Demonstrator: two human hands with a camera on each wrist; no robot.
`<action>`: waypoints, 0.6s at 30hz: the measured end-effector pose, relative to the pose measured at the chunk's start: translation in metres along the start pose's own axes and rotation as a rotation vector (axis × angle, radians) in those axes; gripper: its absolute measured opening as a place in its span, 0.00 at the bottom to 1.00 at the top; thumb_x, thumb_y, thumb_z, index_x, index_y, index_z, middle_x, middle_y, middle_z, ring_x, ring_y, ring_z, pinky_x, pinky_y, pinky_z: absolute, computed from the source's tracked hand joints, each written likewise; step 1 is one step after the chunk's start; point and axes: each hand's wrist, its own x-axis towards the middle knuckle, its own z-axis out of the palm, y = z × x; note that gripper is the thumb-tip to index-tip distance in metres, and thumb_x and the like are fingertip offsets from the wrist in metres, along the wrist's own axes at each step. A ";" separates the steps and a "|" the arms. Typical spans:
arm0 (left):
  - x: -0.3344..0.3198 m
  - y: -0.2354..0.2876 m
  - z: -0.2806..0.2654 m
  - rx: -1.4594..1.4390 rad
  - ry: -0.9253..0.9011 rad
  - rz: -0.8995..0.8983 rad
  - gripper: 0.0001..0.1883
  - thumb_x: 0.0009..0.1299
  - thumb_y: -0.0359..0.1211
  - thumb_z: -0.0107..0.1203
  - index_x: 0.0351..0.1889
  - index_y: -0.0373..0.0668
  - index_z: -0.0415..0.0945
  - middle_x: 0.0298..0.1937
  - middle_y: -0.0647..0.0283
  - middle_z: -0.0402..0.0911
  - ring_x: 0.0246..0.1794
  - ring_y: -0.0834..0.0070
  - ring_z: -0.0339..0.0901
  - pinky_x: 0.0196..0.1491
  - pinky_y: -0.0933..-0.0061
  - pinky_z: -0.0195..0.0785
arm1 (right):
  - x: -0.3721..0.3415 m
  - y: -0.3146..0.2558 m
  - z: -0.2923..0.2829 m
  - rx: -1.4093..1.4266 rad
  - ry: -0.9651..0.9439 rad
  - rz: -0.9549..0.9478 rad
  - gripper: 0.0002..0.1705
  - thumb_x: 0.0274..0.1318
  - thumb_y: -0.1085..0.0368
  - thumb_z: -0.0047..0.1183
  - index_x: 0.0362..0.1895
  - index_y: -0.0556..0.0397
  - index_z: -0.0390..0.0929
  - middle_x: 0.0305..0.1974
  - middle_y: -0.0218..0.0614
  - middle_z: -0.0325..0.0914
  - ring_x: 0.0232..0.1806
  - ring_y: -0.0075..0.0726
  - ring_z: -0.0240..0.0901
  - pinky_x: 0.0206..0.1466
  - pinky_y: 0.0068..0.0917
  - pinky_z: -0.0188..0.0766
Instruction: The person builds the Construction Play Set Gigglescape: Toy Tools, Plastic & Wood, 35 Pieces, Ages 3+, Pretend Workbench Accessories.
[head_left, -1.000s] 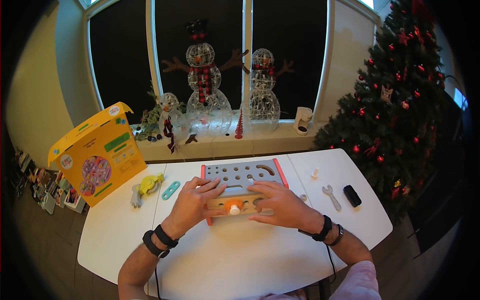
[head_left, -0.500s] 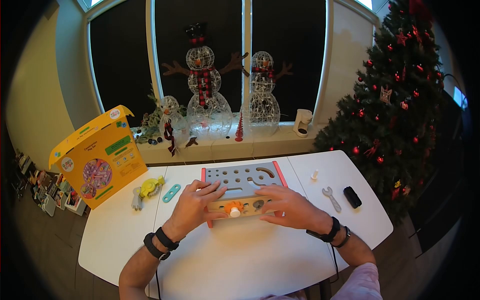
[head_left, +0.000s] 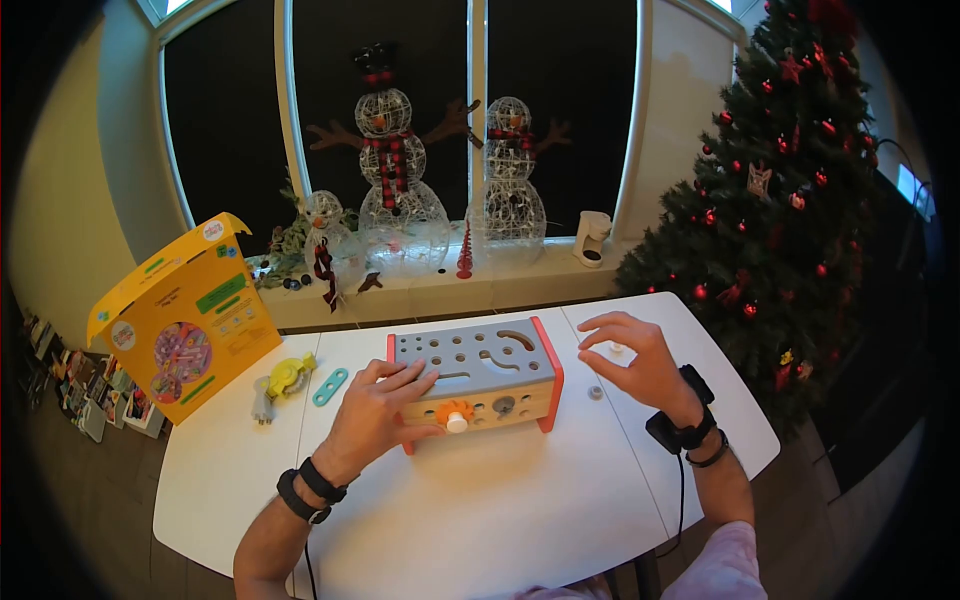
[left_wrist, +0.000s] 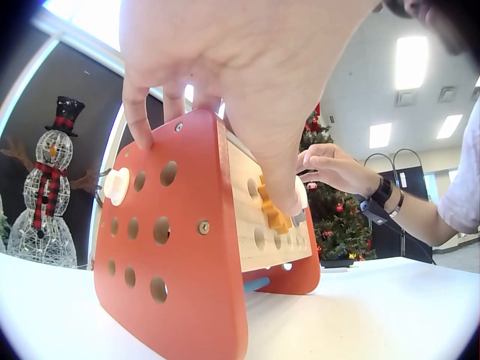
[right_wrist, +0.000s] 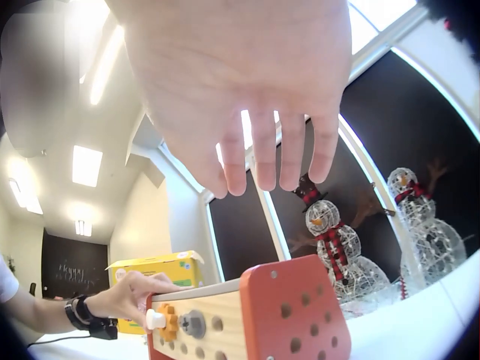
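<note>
A toy workbench (head_left: 470, 376) with a grey top, wooden front and red ends stands on the table. My left hand (head_left: 382, 408) holds its left end, fingers over the top and thumb on the front. Beside that thumb, an orange gear (head_left: 453, 412) with a white peg (head_left: 457, 423) through it sits on the front. A grey toothed piece (head_left: 503, 405) is to its right. My right hand (head_left: 640, 362) is raised over the table's right side, fingers loosely bent and holding nothing. Behind its fingertips shows a white bolt (head_left: 617, 349). A small grey nut (head_left: 595, 392) lies nearby.
On the left, a yellow box (head_left: 185, 325) stands at the table's edge, beside a yellow-green and grey toy tool (head_left: 288, 376) and a teal strip (head_left: 330, 387) with holes. A decorated Christmas tree (head_left: 765, 230) rises at the right, past the table.
My right hand has left the workbench's front and moved right, toward the white bolt, uncovering the grey toothed piece. The left hand stays on the workbench. The head view has shifted slightly.
</note>
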 end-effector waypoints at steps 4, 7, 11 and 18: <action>0.000 0.001 0.000 -0.004 0.010 -0.007 0.43 0.60 0.53 0.82 0.73 0.48 0.86 0.75 0.60 0.87 0.64 0.58 0.79 0.70 0.59 0.77 | 0.000 0.041 -0.013 0.071 0.123 0.145 0.07 0.69 0.68 0.71 0.48 0.56 0.91 0.50 0.39 0.93 0.53 0.40 0.91 0.57 0.36 0.85; 0.000 0.000 0.000 0.003 0.011 0.001 0.43 0.60 0.53 0.82 0.73 0.48 0.86 0.75 0.60 0.87 0.64 0.58 0.79 0.70 0.59 0.77 | -0.003 0.070 -0.016 0.100 0.148 0.300 0.08 0.72 0.67 0.69 0.50 0.56 0.91 0.49 0.37 0.93 0.53 0.37 0.91 0.57 0.35 0.84; 0.000 0.001 -0.001 -0.004 0.005 -0.001 0.43 0.61 0.53 0.82 0.73 0.48 0.86 0.75 0.60 0.87 0.64 0.58 0.79 0.71 0.58 0.77 | -0.014 0.112 -0.008 -0.188 -0.023 0.350 0.10 0.72 0.68 0.65 0.53 0.53 0.91 0.52 0.40 0.91 0.57 0.44 0.88 0.61 0.43 0.83; 0.000 0.000 -0.001 -0.011 -0.002 -0.003 0.43 0.61 0.53 0.82 0.74 0.48 0.85 0.76 0.59 0.86 0.65 0.58 0.79 0.71 0.58 0.76 | -0.060 0.214 0.032 -0.923 -0.194 0.022 0.13 0.63 0.73 0.64 0.50 0.49 0.91 0.55 0.38 0.87 0.61 0.45 0.82 0.61 0.47 0.80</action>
